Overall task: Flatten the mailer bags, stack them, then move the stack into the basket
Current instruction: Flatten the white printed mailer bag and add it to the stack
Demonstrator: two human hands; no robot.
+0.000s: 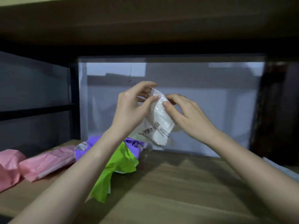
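A packing or storage spot: dark metal shelving (pixel 73 94) over a wooden shelf (pixel 178 183) strewn with mailer bags (pixel 48 160).

left hand (pixel 129 109) + right hand (pixel 186 113) | pinch white mailer bag (pixel 159 125) | apparently crumpled, blurred

Wooden shelf (pixel 186 183) with pink (pixel 47 162), purple (pixel 84 151), green mailers (pixel 119 162).

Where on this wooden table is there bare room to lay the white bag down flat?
Bare wood lies in front of the translucent bin, right of the green mailer, under the white mailer held by the left hand and right hand. The left side is crowded: pink mailers, purple mailer.
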